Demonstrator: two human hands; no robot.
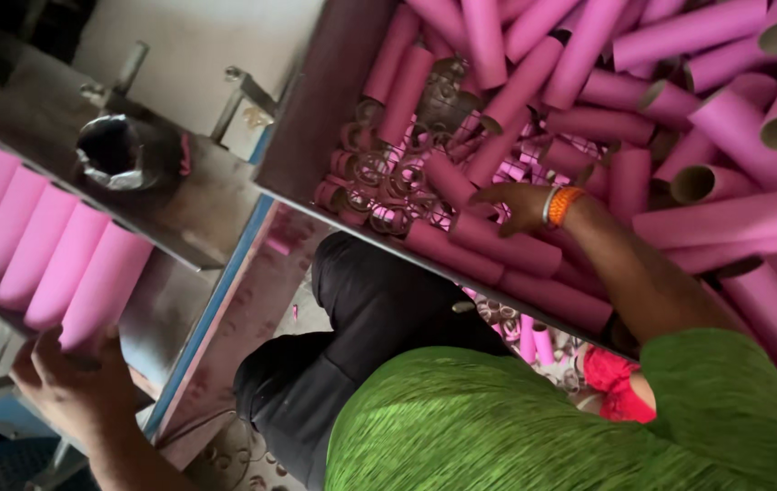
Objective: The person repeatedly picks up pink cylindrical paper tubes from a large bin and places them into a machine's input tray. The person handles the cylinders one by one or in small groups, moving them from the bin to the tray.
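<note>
A row of pink cardboard tubes [38,241] is steadied at its near end by the left hand [65,382], fingers curled against 1 tube. In the metal bin [316,109], piled tubes [498,245] are touched by the right hand [520,205], fingers loosely spread.

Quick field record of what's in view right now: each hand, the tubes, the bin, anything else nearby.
left hand: against the near end of a pink tube
row of tubes: pink, side by side on a metal tray
right hand: reaching into the bin, on the tubes; grip unclear
wrist band: orange
bin: metal, holding loose tubes and short cut rings
clothing: green top
</note>
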